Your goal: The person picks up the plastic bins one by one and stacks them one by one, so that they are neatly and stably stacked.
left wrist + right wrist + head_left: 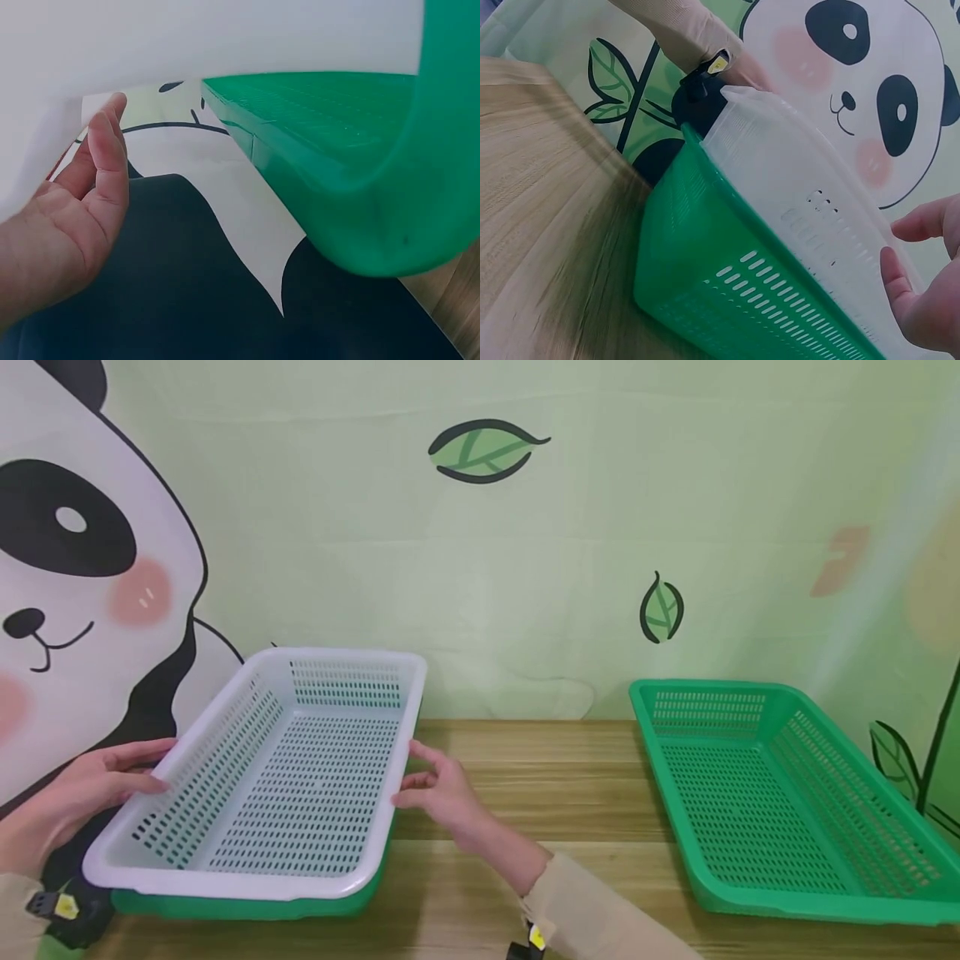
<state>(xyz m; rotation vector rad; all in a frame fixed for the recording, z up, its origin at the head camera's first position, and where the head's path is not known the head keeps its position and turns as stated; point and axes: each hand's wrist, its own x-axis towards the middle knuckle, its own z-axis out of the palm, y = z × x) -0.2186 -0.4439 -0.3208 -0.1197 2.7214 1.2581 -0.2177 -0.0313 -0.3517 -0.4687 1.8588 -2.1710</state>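
A white slotted plastic basket [240, 882] sits partly down inside a green basket [240, 907] at the left of the table. In the right wrist view, the white wall [769, 161] rises well above the green rim, at a slant to it. My left hand [93, 789] holds the white rim on its left side, thumb on top and fingers beneath. Opposite it, my right hand [448, 793] pinches the right rim between thumb and fingers. From the left wrist, the green basket [360, 217] shows below the white one, with a gap between them.
A second green slotted basket [671, 810] stands on the right side of the wooden table [525, 785]. Behind is a pale green cloth [540, 577] printed with a panda and leaves. Cameras [56, 906] are strapped to both wrists.
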